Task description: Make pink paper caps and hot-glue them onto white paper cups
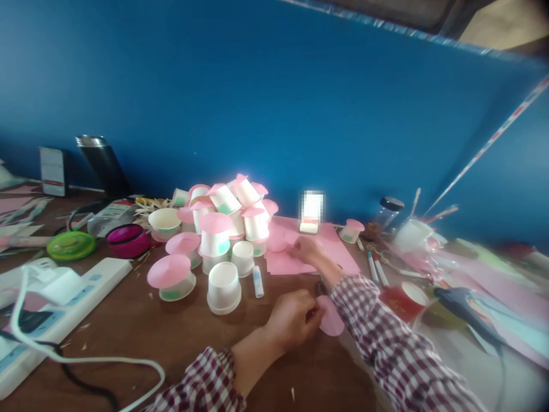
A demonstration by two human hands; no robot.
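My left hand (295, 320) is closed above the brown table, its fingertips pinching the edge of a pink paper circle (332, 318). Farther forward, my right hand (307, 252) bends its fingers down over pink paper sheets (338, 243), beside a pink paper disc (278, 239). What lies under its fingertips is hidden. To the left, white paper cups (223, 286) stand upside down or upright, and several wear pink discs (169, 270) like brims. A glue stick (258, 282) lies by the nearest cups.
A white power strip (103, 286) with cables takes up the left side, near a green round case (71, 245) and a magenta bowl (127, 240). A glue gun (469, 315), a red paper cup (405, 300) and markers (380, 270) lie right. A blue partition (257, 103) rises behind.
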